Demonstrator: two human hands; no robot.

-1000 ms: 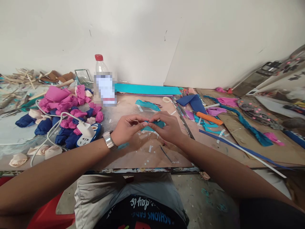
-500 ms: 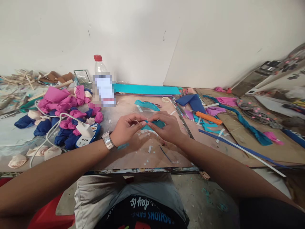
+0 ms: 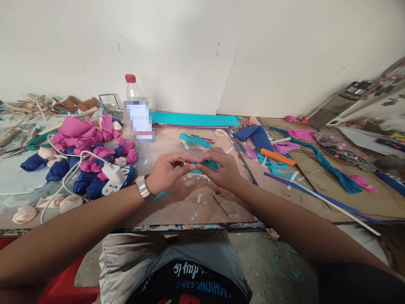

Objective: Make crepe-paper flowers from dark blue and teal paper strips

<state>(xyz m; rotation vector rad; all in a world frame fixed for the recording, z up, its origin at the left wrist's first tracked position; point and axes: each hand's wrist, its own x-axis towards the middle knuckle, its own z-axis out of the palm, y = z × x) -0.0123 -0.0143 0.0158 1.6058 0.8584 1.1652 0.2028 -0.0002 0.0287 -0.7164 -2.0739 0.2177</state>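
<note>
Between my two hands is a strip of teal crepe paper (image 3: 211, 164), pinched at its left end. My left hand (image 3: 167, 171), with a metal watch at the wrist, has thumb and index finger closed on that end. My right hand (image 3: 224, 169) grips the same strip, its fingertips meeting those of the left. Part of the strip is hidden behind the right fingers. Just beyond my hands, another teal crepe paper piece (image 3: 195, 140) lies on the table (image 3: 177, 207).
At left, pink, blue and cream paper flowers (image 3: 91, 131) surround a power strip (image 3: 110, 185) with a white cable. A phone (image 3: 139, 120) leans on a bottle (image 3: 133, 89). To the right lie an orange utility knife (image 3: 276, 156), blue folded paper (image 3: 253, 134) and a white stick (image 3: 338, 204).
My fingers have shifted slightly at the pinched end of the teal strip. Both hands stay in almost the same place, and nothing else on the table has visibly moved.
</note>
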